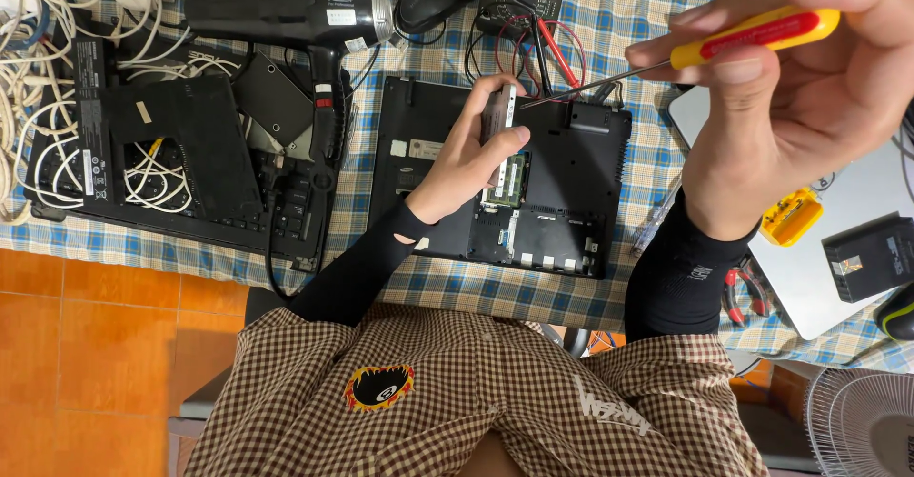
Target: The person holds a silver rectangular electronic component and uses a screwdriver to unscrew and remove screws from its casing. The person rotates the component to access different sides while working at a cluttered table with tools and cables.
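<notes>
The left hand was closed around a small flat rectangular drive with a silver metal edge, which it held upright on its side above the black opened laptop base. The fingers wrapped the drive from behind and the thumb pressed on its lower front part. The right hand was closed in a pinch on a screwdriver with a yellow and red plastic handle; its thin metal shaft went to the left and down, and its tip touched the silver edge of the drive near the top.

The laptop base lay upside down on the blue and white checked tablecloth, with a green memory module visible in its open compartment, just under the left hand. Behind the laptop base lay a multimeter with red and black wires. On the left lay a black hair dryer across a second black dismantled laptop, and next to it a bundle of white cables. To the right was a silver closed laptop, with a small yellow box of bits on it.
</notes>
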